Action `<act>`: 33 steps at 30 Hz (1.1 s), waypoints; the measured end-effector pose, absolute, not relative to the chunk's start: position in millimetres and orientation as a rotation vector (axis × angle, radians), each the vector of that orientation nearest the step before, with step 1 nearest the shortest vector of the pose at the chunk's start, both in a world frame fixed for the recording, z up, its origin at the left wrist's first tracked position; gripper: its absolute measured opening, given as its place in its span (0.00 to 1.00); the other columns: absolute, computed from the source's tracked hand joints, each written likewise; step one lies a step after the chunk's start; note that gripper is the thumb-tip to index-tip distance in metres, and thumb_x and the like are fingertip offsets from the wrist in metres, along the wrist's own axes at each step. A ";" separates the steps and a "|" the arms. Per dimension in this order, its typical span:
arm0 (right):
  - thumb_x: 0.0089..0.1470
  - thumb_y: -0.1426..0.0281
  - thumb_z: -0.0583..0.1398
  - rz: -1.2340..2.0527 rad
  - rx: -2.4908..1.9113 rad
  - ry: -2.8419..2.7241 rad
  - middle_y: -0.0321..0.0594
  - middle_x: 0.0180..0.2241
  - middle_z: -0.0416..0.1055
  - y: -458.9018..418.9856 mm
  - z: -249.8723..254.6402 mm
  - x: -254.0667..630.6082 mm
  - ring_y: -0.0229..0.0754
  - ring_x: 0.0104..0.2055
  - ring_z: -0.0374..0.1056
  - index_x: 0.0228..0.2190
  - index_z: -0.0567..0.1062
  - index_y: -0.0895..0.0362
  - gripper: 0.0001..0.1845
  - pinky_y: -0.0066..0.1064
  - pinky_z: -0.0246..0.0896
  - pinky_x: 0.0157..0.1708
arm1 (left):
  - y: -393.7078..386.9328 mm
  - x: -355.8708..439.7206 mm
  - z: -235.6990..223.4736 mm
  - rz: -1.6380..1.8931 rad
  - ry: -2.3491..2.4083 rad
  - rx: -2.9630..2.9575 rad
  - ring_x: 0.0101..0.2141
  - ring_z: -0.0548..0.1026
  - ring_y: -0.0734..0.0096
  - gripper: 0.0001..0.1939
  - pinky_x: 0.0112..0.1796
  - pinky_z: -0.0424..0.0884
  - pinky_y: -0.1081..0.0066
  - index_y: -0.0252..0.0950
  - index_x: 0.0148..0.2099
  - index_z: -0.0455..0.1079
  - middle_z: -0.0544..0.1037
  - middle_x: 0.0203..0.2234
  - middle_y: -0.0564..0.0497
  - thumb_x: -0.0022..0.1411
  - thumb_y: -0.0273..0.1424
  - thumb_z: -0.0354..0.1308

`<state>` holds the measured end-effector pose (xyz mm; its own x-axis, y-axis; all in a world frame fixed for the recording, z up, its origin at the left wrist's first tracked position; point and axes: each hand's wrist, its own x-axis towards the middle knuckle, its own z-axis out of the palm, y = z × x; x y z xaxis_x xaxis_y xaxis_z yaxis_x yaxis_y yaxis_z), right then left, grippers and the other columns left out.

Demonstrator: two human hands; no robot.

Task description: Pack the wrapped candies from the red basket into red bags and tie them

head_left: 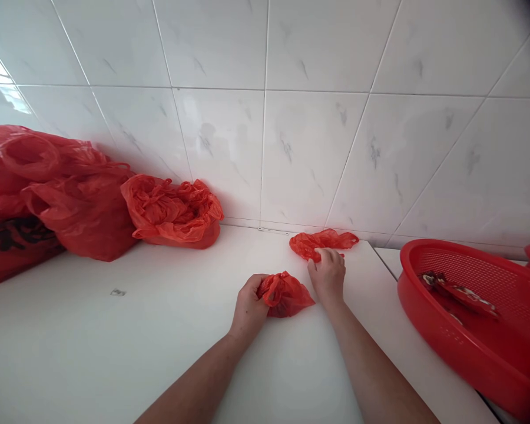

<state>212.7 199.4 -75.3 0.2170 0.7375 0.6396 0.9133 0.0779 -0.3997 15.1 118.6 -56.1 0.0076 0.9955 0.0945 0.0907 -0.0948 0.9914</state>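
Observation:
My left hand [251, 306] is closed on a small red plastic bag [288, 297], its top bunched and its lower part spread on the white tabletop. Something darker shows faintly through the film, but I cannot make out what. To the right, my right hand [329, 274] has its fingers bent over the near edge of another red plastic bag [320, 241]. That second bag lies crumpled and flat-looking near the tiled wall. The fingertips of the right hand are partly hidden in its folds.
Several full red plastic bags [83, 206] stand at the left by the wall. Beside them an opened red bag [174, 215] holds crumpled red plastic. At the right, a red perforated basket [441, 335] contains small dark and pale pieces. The tiled wall [309, 153] bounds the back.

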 end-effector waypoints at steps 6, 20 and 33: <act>0.51 0.61 0.55 -0.207 -1.846 -1.599 0.52 0.59 0.53 201.3 -76.8 214.4 0.51 0.61 0.48 0.57 0.59 0.58 0.33 0.43 0.48 0.55 | 119.3 15.2 -56.6 1.225 1.228 1.350 0.35 0.73 0.67 0.10 0.33 0.69 0.71 0.39 0.39 0.70 0.76 0.35 0.50 0.53 0.27 0.53; 0.56 0.54 0.48 -0.005 -2.094 -1.853 0.47 0.54 0.61 193.2 -69.6 208.9 0.50 0.58 0.51 0.53 0.67 0.52 0.27 0.44 0.43 0.55 | 120.9 15.8 -55.7 1.233 1.241 1.359 0.35 0.73 0.68 0.10 0.35 0.69 0.71 0.39 0.38 0.70 0.76 0.34 0.51 0.52 0.27 0.54; 0.54 0.58 0.53 -0.160 -1.986 -1.633 0.51 0.57 0.53 193.4 -69.1 212.3 0.51 0.57 0.53 0.55 0.64 0.52 0.28 0.41 0.53 0.51 | 120.6 16.1 -56.2 1.217 1.213 1.323 0.35 0.73 0.67 0.10 0.34 0.69 0.71 0.38 0.39 0.70 0.76 0.35 0.51 0.52 0.27 0.54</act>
<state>212.3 193.4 -69.1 0.2519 0.8680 0.4278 0.9344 -0.1032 -0.3408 16.1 120.6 -56.2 0.0192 0.9972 0.0729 0.0695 -0.0741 0.9948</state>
